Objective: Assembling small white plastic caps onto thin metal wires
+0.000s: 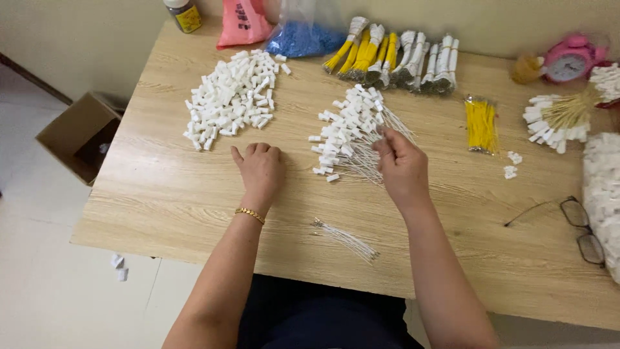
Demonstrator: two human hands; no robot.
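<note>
My left hand (259, 168) rests knuckles-up on the wooden table (174, 187), fingers curled, holding nothing I can see. Just beyond it lies a heap of small white plastic blocks (231, 97). My right hand (402, 167) pinches thin white wires at the edge of a fan of wires tipped with white blocks (345, 132). A small bundle of bare white wires (345, 239) lies near the front edge between my forearms.
Bundles of yellow and white wires (397, 58) line the back edge, beside a blue bag (303, 39) and a pink bag (242, 22). A yellow packet (481, 124), more tipped wires (558, 116), a pink clock (571, 59) and glasses (581, 226) sit right. A cardboard box (81, 136) stands on the floor.
</note>
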